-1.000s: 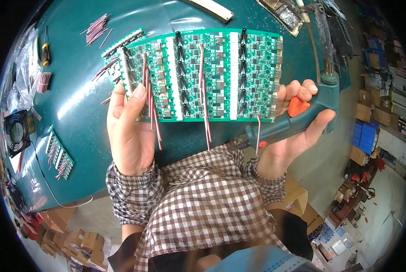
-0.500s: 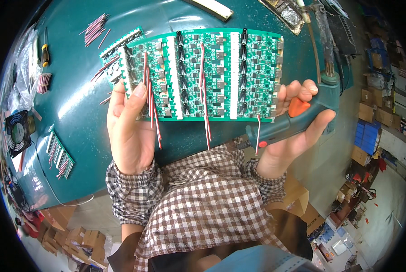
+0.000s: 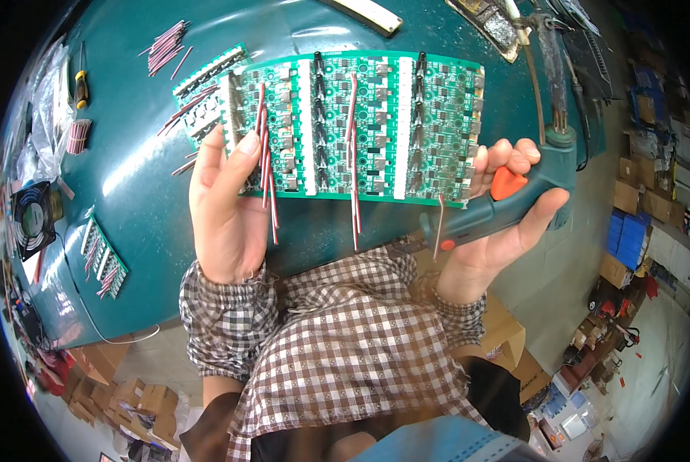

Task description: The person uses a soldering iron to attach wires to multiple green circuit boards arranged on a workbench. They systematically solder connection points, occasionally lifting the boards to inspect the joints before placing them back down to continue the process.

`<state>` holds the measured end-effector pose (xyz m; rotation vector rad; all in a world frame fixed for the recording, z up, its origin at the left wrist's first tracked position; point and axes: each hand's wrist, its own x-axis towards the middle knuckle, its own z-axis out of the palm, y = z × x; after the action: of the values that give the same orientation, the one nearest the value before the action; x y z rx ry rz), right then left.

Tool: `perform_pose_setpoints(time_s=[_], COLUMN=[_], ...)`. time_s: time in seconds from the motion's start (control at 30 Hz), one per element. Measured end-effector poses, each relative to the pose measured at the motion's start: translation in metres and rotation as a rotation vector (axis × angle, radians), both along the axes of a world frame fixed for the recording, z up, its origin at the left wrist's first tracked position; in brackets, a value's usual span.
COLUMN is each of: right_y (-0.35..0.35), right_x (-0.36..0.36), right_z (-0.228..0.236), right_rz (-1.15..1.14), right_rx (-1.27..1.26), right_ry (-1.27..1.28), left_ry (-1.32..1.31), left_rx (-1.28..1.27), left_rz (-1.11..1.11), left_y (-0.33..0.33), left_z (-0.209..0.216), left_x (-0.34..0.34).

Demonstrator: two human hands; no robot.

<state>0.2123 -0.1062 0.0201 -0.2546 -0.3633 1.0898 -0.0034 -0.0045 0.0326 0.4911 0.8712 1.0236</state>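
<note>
A green panel of circuit boards (image 3: 369, 165) is held up between my two hands, with white strips, black parts and red-and-white wires on it. My left hand (image 3: 229, 208) is closed on its left end, thumb in front and fingers partly hidden behind. In my right hand (image 3: 502, 239) is a teal soldering gun (image 3: 541, 189) with an orange trigger (image 3: 507, 184). The right fingers wrap around its grip near the panel's right edge; whether they also pinch the panel I cannot tell. Several wires (image 3: 265, 154) hang below the panel's lower edge.
On the green table (image 3: 152, 254) lie loose wires (image 3: 165, 50), a bundle of wires (image 3: 78, 136), a screwdriver (image 3: 81, 88) and a small wired board (image 3: 105, 258). More boards (image 3: 210, 73) lie behind the held panel. A black fan (image 3: 35, 221) stands at the left.
The panel's left part and my left hand have shifted slightly right. My right hand and the soldering gun stay almost in place.
</note>
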Motion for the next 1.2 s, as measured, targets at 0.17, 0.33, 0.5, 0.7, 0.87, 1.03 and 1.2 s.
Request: perform_pose_setpoints(time_s=[0.17,0.33,0.5,0.7,0.87,1.03,1.2], right_y=[0.0,0.001,0.001,0.011,0.012,0.007,0.0], right_x=[0.001,0.005,0.018,0.008,-0.001,-0.017,-0.017], right_z=[-0.005,-0.009,-0.019,-0.028,-0.027,-0.027,-0.035], right_rz=[0.002,0.015,-0.015,-0.038,-0.024,0.042,0.0], right_rx=[-0.033,-0.05,-0.11,-0.232,-0.312,-0.332,-0.32], right_ry=[0.014,0.066,0.043,-0.097,-0.154,-0.146,-0.178], left_ry=[0.042,0.168,0.315,0.531,1.055,1.292,1.101], left_rx=[0.002,0.152,0.242,0.369,0.915,1.238,1.28], left_rz=[-0.064,-0.276,-0.588,-0.797,-0.722,-0.478,-0.525], left_y=[0.013,0.059,0.142,0.16,0.167,0.151,0.162], left_z=[-0.002,0.015,0.002,-0.02,-0.041,-0.047,-0.053], left_x=[-0.003,-0.015,-0.001,0.018,0.032,0.024,0.019])
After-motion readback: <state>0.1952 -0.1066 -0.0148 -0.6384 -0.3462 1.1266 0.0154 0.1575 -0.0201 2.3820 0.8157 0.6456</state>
